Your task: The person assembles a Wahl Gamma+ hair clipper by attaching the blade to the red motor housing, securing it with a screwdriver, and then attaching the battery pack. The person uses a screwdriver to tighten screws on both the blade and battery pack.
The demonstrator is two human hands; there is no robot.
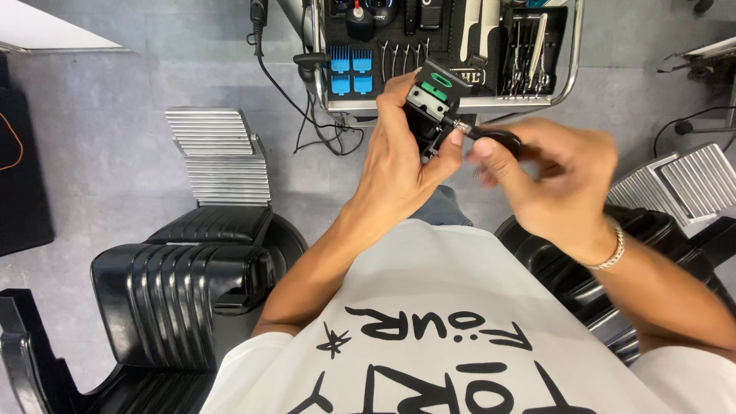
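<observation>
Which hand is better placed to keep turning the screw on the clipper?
Probably the right hand: it grips the screwdriver, whose tip meets the clipper. The left hand is wrapped around the clipper, steadying it.

black-green hair clipper (432, 103) | held upright | screwdriver (491, 136) tip at its side

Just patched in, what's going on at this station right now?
A person sits among black barber chairs, working on a black hair clipper with green parts showing. The left hand grips the clipper body, blade end up. The right hand holds a small black-handled screwdriver with its tip against the clipper's side. Ahead is a tool tray carrying blue comb guards, scissors and other clippers.
</observation>
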